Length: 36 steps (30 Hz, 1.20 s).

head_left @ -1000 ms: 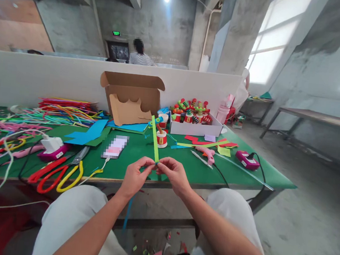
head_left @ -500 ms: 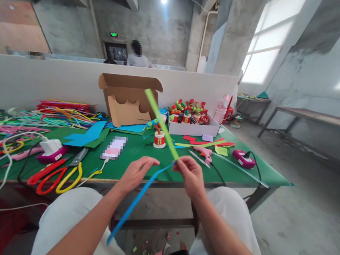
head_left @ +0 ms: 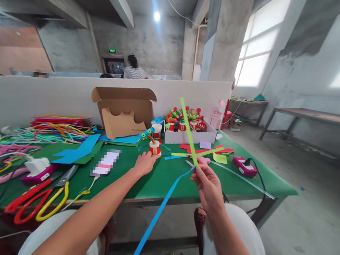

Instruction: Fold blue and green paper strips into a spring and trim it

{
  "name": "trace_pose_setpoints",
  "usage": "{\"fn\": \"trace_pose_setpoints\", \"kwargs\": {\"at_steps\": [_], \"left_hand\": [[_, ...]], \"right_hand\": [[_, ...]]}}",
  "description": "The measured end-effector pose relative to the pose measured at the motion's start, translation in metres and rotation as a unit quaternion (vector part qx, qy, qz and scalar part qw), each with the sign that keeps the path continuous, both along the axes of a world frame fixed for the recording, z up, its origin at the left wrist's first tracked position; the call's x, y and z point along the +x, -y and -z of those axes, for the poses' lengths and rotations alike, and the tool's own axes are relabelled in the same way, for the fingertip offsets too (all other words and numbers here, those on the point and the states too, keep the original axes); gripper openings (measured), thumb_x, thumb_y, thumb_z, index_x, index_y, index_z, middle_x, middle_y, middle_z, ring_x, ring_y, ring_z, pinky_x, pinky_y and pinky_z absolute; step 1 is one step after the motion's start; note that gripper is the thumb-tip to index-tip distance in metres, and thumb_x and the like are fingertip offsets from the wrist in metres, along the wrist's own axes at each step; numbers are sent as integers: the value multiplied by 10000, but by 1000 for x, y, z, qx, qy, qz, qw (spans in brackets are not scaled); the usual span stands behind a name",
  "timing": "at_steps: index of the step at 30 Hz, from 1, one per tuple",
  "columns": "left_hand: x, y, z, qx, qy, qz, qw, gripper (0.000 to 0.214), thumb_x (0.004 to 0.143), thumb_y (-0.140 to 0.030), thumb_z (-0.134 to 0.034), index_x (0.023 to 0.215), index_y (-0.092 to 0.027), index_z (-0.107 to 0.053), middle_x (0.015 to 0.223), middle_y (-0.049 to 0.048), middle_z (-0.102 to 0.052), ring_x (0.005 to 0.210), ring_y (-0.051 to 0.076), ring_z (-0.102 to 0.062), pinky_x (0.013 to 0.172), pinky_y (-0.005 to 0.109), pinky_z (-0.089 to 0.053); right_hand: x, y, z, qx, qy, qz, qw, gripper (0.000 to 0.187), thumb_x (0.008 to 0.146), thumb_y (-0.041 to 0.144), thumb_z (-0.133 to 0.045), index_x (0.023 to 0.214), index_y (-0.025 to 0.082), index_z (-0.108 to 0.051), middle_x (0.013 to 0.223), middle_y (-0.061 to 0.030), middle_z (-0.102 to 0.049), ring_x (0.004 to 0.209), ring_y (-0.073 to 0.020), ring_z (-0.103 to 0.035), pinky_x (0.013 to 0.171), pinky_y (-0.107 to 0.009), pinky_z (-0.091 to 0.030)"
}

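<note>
My right hand (head_left: pixel 209 187) pinches two paper strips where their ends meet. The lime-green strip (head_left: pixel 188 130) stands up from my fingers, tilted left. The blue strip (head_left: pixel 162 209) hangs from the same pinch, down and left past the table edge. My left hand (head_left: pixel 146 163) has its fingers and thumb at the base of a small paper-cup toy (head_left: pixel 155 147), which stands upright on the table. This toy has a red-and-white cup, a coiled spring neck and a blue head with green eyes. A pink glue gun (head_left: pixel 204 160) lies partly hidden behind my right hand.
Behind stand a white box (head_left: pixel 187 137) of similar toys and an open cardboard box (head_left: pixel 125 117). Scissors (head_left: pixel 62 187), a phone (head_left: pixel 105 163) and pipe cleaners (head_left: pixel 58 129) lie left. Coloured paper scraps (head_left: pixel 221 158) and a purple power socket (head_left: pixel 244 166) are at right.
My left hand has moved forward from mid-air to the paper-cup toy. My right hand has shifted right with both strips, and the lime strip is more upright. The view has turned slightly.
</note>
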State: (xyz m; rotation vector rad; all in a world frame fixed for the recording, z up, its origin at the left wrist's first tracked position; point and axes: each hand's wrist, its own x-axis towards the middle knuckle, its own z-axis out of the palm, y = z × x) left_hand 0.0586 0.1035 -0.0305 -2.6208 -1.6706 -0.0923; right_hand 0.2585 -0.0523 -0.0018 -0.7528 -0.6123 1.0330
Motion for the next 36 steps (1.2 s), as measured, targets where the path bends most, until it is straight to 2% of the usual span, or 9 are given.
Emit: {"fn": "trace_pose_setpoints", "kwargs": {"at_steps": [8,17,20,22,24,26,30,33,36], "left_hand": [[-1,-40,2,1,-34,-17,999,473,919,-247,-359,1358,-365,-492,1225,123,-537,1124,311,-484,904,468,-407],[-25,-85,9,18,-20,8,1000,464,906,-264,-361,1334,-331,-528,1179,129,-569,1106,320,-485,927,492,-383],[-33,-94,10,26,-13,21,999,465,902,-275,-382,1343,-334,-516,1185,121,-573,1104,319,-489,928,478,-382],[-39,-92,9,28,-3,27,999,474,903,-276,-388,1363,-322,-495,1182,121,-579,1101,316,-493,921,463,-389],[-46,-79,7,33,21,42,998,478,902,-258,-389,1369,-282,-493,1161,129,-591,1089,307,-501,919,446,-399],[-51,-55,4,40,61,75,995,457,898,-224,-391,1332,-235,-533,1137,131,-605,1081,285,-509,940,423,-397],[-43,17,-6,22,223,155,962,377,905,-247,-401,1214,-202,-613,1103,113,-643,1055,250,-537,972,402,-403],[-25,72,-12,-32,414,157,896,356,887,-361,-487,1196,-223,-600,1073,91,-660,981,221,-585,897,363,-461],[-15,106,-11,-72,588,113,798,418,826,-452,-577,1156,-196,-573,1024,91,-658,951,216,-609,811,326,-499]], "right_hand": [[-8,6,1,-38,21,-15,999,375,514,430,-878,688,178,-661,560,32,-615,513,-76,-551,509,-187,-472],[-11,8,3,-55,43,-29,997,315,594,402,-847,713,178,-660,557,21,-621,514,-86,-554,512,-191,-480],[-11,6,5,-54,45,-28,997,299,604,385,-846,711,177,-659,559,18,-623,519,-87,-564,511,-186,-489],[-12,6,6,-52,42,-32,997,298,602,380,-849,716,175,-665,561,17,-626,519,-85,-568,514,-183,-498],[-12,5,7,-48,25,-35,998,302,587,376,-859,713,177,-669,566,23,-624,524,-82,-576,520,-180,-512],[-12,1,5,-41,-13,-32,999,311,556,363,-877,702,187,-667,577,37,-618,538,-77,-586,527,-170,-526],[-21,-17,-11,-32,-119,-18,992,336,484,297,-909,682,205,-653,612,53,-632,565,-67,-603,545,-143,-542],[-42,-31,-26,-3,-142,-59,988,313,511,269,-892,673,197,-635,655,37,-655,582,-68,-609,584,-151,-544],[-69,-36,-25,27,-80,-107,991,299,528,306,-873,674,190,-638,610,41,-628,557,-77,-586,559,-171,-519]]}}
